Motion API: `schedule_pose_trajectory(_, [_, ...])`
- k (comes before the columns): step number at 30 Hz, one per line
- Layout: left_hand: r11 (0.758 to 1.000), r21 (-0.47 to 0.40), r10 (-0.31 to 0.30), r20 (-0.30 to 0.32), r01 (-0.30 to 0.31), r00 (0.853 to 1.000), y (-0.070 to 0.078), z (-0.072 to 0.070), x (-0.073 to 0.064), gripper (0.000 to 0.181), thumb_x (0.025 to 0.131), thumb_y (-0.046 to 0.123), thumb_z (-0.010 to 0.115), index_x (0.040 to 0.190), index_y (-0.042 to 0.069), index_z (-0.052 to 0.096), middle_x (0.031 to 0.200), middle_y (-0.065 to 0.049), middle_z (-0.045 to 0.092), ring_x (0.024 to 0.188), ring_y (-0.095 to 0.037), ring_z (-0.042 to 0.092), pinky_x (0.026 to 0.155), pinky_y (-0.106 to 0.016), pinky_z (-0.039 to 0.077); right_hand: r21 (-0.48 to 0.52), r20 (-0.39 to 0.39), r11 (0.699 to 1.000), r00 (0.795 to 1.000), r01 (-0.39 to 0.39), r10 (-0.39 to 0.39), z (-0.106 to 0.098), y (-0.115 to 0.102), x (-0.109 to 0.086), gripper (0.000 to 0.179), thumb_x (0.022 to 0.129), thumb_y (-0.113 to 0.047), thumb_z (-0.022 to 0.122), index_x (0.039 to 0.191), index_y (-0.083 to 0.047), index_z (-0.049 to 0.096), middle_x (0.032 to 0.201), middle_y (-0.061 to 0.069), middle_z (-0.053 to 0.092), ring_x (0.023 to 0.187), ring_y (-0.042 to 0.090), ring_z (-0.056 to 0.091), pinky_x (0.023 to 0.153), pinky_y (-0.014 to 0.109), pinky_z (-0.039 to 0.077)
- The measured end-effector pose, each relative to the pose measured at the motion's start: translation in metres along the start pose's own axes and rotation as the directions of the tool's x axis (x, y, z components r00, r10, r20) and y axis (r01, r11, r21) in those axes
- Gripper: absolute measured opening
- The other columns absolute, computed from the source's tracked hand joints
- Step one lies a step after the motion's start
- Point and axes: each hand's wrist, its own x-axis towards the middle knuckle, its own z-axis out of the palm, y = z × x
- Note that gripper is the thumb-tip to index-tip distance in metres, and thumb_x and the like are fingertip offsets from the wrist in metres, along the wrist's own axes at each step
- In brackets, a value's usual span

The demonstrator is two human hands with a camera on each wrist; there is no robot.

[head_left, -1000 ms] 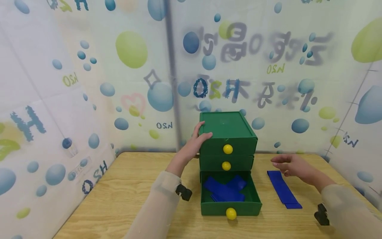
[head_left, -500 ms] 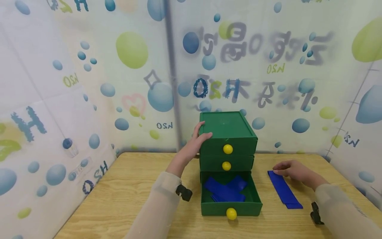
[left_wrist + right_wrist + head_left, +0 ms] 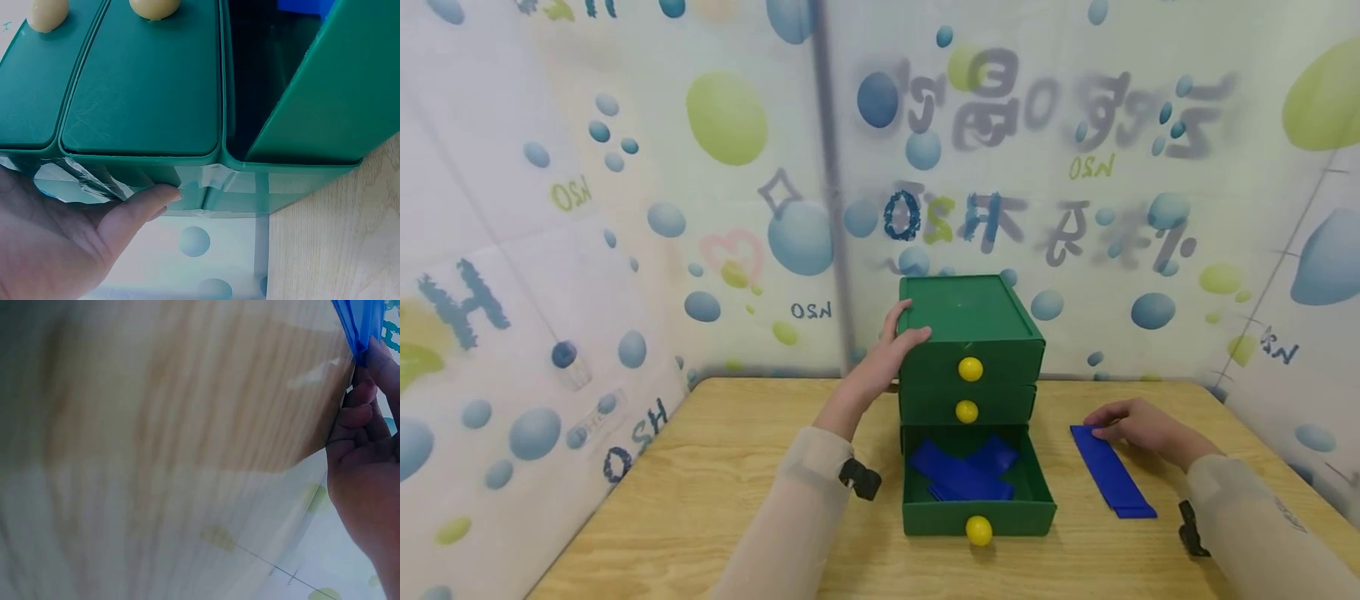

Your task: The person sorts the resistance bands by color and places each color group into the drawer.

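A green three-drawer box (image 3: 962,308) with yellow knobs stands on the table, its bottom drawer (image 3: 977,518) pulled out. Several blue strips (image 3: 962,475) lie crossed in that drawer. My left hand (image 3: 880,362) rests against the upper left side of the box, two fingertips over the top edge; the left wrist view shows a straight digit along the side wall (image 3: 244,187). To the right of the box lies one flat, folded blue strip (image 3: 1112,475). My right hand (image 3: 1146,429) pinches its far end between thumb and fingers, also seen in the right wrist view.
The wooden table (image 3: 760,475) runs back to a patterned curtain (image 3: 737,208), which also closes off the left and right sides. The open drawer juts toward me, with its yellow knob (image 3: 978,530) foremost. Black wrist cameras sit on both sleeves.
My right hand has come down from above the table onto the far end of the blue strip. The left hand keeps its place on the box. The view has shifted slightly.
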Motion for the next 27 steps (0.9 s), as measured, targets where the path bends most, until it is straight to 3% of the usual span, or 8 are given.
schedule_pose_trajectory(12, [1.0, 0.013, -0.001, -0.008, 0.001, 1.0, 0.0012, 0.0007, -0.0001, 0.078, 0.098, 0.074, 0.052, 0.161, 0.062, 0.009, 0.18, -0.003, 0.011, 0.153, -0.045, 0.04, 0.11, -0.072, 0.047, 0.021, 0.039, 0.999, 0.999, 0.024, -0.024, -0.0036, 0.0033, -0.0005, 0.033, 0.1, -0.005, 0.067, 0.132, 0.001, 0.071, 0.134, 0.023, 0.07, 0.119, 0.033, 0.063, 0.094, 0.039, 0.054])
schedule_pose_trajectory(16, [1.0, 0.019, 0.005, -0.009, -0.005, 1.0, 0.0007, 0.001, -0.0004, 0.077, 0.098, 0.074, 0.052, 0.161, 0.062, 0.009, 0.181, -0.002, 0.009, 0.155, -0.044, 0.038, 0.111, -0.073, 0.046, 0.029, 0.073, 1.0, 0.997, 0.005, -0.007, -0.0053, 0.0023, -0.0019, 0.039, 0.105, -0.018, 0.065, 0.14, -0.001, 0.067, 0.14, 0.023, 0.066, 0.125, 0.035, 0.061, 0.099, 0.046, 0.053])
schedule_pose_trajectory(21, [1.0, 0.023, 0.012, -0.006, -0.012, 1.0, 0.0007, 0.0016, -0.0009, 0.078, 0.098, 0.074, 0.052, 0.161, 0.061, 0.008, 0.181, -0.002, 0.008, 0.157, -0.044, 0.034, 0.113, -0.073, 0.044, 0.008, 0.069, 0.999, 0.997, -0.031, 0.031, -0.004, 0.0001, 0.0002, 0.049, 0.109, -0.038, 0.06, 0.142, -0.002, 0.066, 0.137, 0.021, 0.067, 0.118, 0.031, 0.063, 0.093, 0.042, 0.053])
schedule_pose_trajectory(23, [1.0, 0.02, 0.009, -0.006, -0.009, 1.0, 0.0014, 0.0017, -0.0016, 0.078, 0.098, 0.073, 0.052, 0.161, 0.062, 0.008, 0.181, -0.002, 0.008, 0.157, -0.044, 0.034, 0.113, -0.073, 0.044, -0.007, 0.057, 0.999, 0.998, -0.033, 0.034, -0.0022, -0.0018, 0.0024, 0.049, 0.109, -0.04, 0.061, 0.138, -0.002, 0.069, 0.133, 0.019, 0.069, 0.115, 0.03, 0.063, 0.093, 0.043, 0.055])
schedule_pose_trajectory(27, [1.0, 0.013, 0.005, -0.005, -0.005, 1.0, 0.0022, 0.0017, -0.002, 0.078, 0.098, 0.073, 0.052, 0.161, 0.061, 0.008, 0.181, -0.002, 0.008, 0.156, -0.044, 0.035, 0.112, -0.073, 0.044, -0.022, 0.055, 0.999, 0.998, -0.03, 0.031, 0.0008, -0.0058, 0.0063, 0.043, 0.107, -0.037, 0.064, 0.131, -0.002, 0.072, 0.129, 0.018, 0.072, 0.12, 0.038, 0.064, 0.102, 0.057, 0.055])
